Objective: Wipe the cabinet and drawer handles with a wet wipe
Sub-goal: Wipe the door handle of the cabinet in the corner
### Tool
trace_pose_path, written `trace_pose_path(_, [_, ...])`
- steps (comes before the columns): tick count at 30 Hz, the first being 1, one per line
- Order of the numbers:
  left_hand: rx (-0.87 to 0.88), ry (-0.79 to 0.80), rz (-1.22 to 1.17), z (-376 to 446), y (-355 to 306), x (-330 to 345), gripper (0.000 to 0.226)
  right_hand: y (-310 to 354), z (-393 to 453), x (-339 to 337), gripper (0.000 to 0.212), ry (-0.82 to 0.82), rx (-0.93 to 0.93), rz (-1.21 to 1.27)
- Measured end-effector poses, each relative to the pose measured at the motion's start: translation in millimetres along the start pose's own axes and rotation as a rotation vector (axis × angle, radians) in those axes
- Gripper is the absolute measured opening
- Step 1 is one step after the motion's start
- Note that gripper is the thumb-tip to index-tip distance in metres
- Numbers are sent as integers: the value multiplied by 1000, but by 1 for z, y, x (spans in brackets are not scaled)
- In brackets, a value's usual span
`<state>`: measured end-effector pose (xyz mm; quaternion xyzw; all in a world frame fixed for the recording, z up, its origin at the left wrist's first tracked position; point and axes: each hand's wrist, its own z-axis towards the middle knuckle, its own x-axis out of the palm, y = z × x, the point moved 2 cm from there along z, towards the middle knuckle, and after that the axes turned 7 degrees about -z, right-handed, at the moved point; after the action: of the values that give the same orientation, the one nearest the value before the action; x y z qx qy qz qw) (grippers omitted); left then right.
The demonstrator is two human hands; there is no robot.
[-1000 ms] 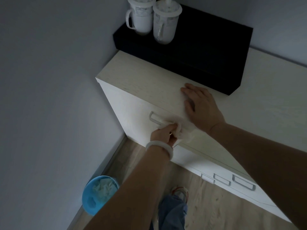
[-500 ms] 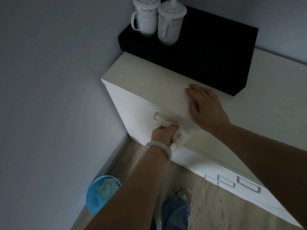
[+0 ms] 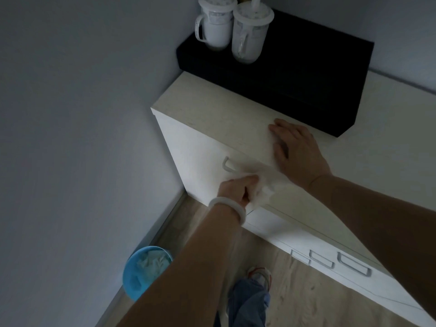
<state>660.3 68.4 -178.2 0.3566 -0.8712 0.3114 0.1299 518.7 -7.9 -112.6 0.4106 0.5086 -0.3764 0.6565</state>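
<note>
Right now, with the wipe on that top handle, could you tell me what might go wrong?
The left hand holds the wet wipe bunched at one end of the handle, so the far end may go unwiped. Tugging could pull the front open towards the legs. The right hand leans on the cabinet top beside the black box carrying two mugs.

Left hand curled tight — right hand flat.

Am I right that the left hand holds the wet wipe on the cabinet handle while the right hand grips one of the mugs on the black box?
Not quite: the head view shows the right hand resting flat on the cabinet top, not gripping a mug. The left hand does hold the wet wipe on the cabinet handle.
</note>
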Motion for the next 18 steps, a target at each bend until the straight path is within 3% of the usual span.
trace_pose_path(4, [52, -1, -198, 14, -30, -23, 11, 0, 0, 0, 46, -14, -7, 18])
trace_pose_path(6, [62, -37, -155, 14, -23, -18, 10, 0, 0, 0, 46, -8, -4, 13])
trace_pose_path(10, [-14, 22, -18, -1, 5, 1, 41, 0, 0, 0, 47, 11, -6, -10])
trace_pose_path(15, [77, -129, -180, 17, -30, -22, 18, 0, 0, 0, 49, 3, -8, 8])
trace_pose_path(18, [100, -150, -32, 16, -28, -20, 34, -1, 0, -1, 46, -3, -1, 13])
